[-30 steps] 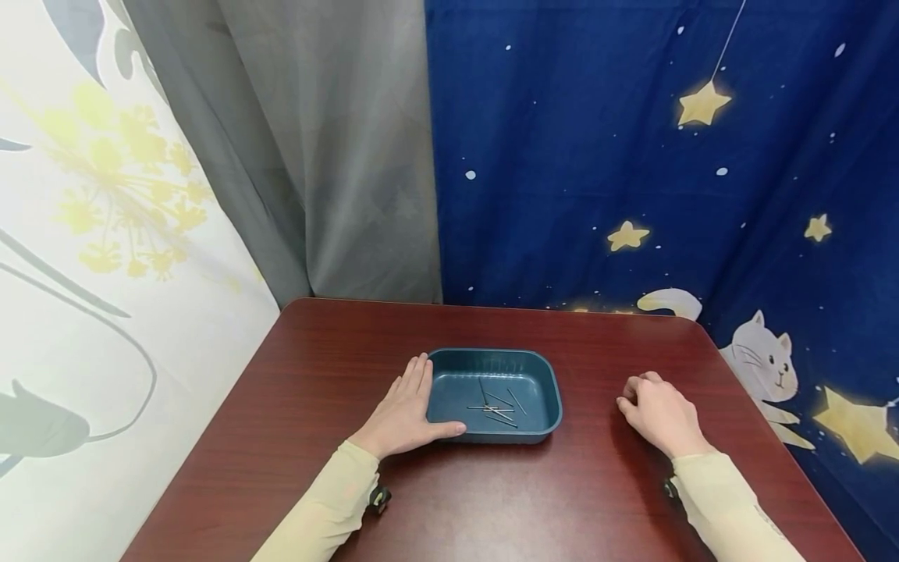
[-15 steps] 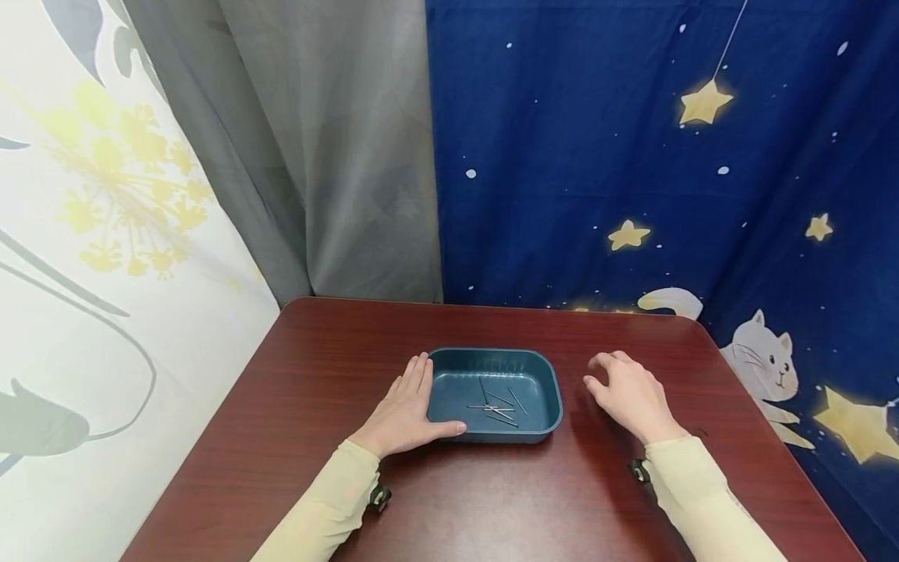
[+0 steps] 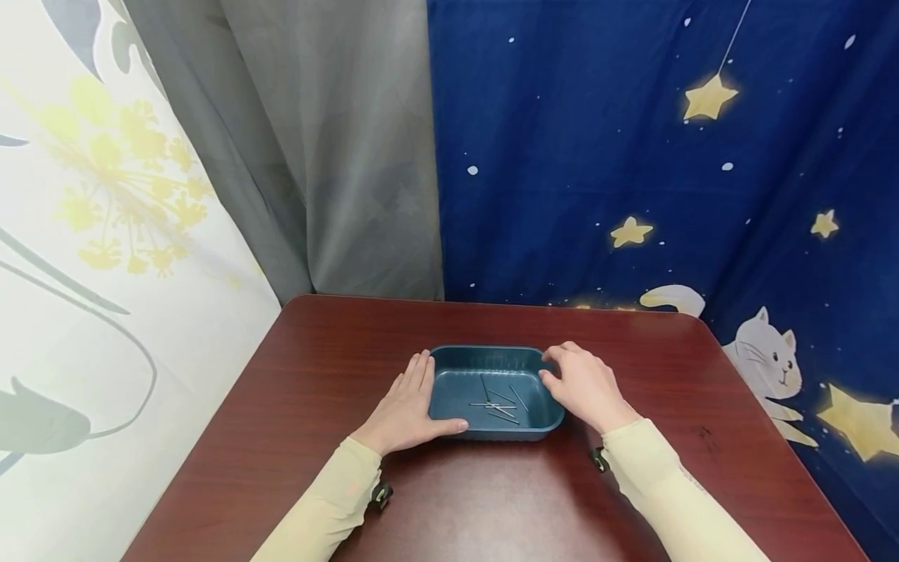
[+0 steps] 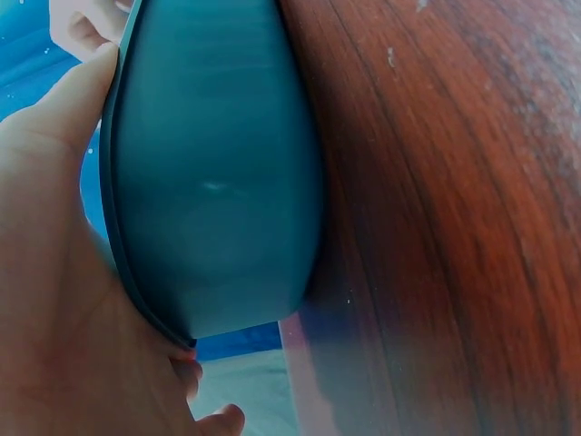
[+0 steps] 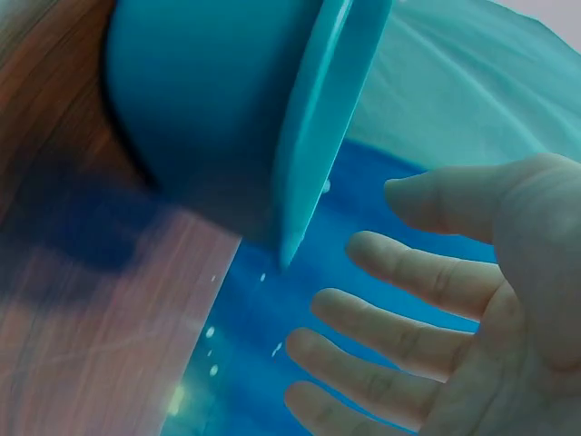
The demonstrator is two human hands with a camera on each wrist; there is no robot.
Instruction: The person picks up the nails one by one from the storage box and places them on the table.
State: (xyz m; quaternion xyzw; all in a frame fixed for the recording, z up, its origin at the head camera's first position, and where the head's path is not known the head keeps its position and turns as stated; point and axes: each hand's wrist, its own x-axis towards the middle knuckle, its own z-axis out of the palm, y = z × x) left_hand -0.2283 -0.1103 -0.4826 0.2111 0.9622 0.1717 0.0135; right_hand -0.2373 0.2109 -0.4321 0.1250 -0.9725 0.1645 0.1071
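Note:
A dark teal rectangular tray stands on the table, and several thin, nail-like metal pieces lie loosely crossed on its floor; their exact kind is too small to tell. My left hand rests along the tray's left rim, fingers straight, thumb spread along the front corner. In the left wrist view the left palm lies against the rim. Over the tray's right end is my right hand, holding nothing. The right wrist view shows its fingers spread and slightly bent, apart from the tray's wall.
The reddish-brown wooden table has rounded far corners. Behind it hang a grey curtain and a blue star-patterned curtain. A pale printed curtain hangs at the left.
My right hand has moved left from the table's right side to the tray's right end, its fingers opening out. The left hand and the tray have stayed in place.

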